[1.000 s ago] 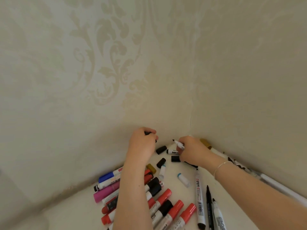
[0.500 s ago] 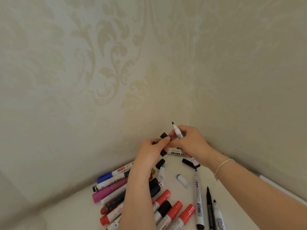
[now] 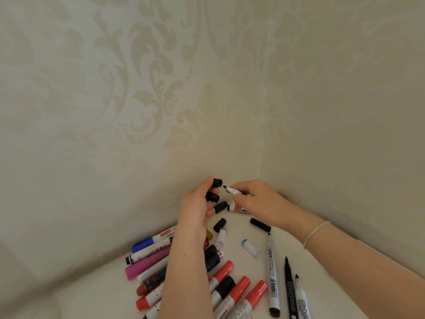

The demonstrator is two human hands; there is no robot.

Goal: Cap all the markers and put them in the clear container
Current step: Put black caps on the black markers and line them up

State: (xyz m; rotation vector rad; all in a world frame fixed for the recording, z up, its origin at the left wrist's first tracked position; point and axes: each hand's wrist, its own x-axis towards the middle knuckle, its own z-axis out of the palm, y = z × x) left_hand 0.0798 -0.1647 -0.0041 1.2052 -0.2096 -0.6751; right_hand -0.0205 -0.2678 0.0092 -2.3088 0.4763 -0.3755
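Markers lay heaped on the white table [image 3: 87, 293] in the corner of 2 patterned walls [image 3: 92, 111]. At the left of the heap were a blue-capped marker [image 3: 147, 242] and a pink marker [image 3: 147, 264], with red-capped markers [image 3: 239, 288] nearer the camera. The left hand [image 3: 197, 208] was raised above them, fingers curled round 2 black caps [image 3: 217, 182], 1 above the other, the upper cap's open end facing right. Just beside it, apart from the cap, was the dark tip of the uncapped marker [image 3: 233, 191] pinched in the curled fingers of the right hand [image 3: 257, 201]. A bracelet [image 3: 316, 233] circled that wrist. Below lay a long white marker [image 3: 272, 272] and 2 thin uncapped pens [image 3: 289, 293].
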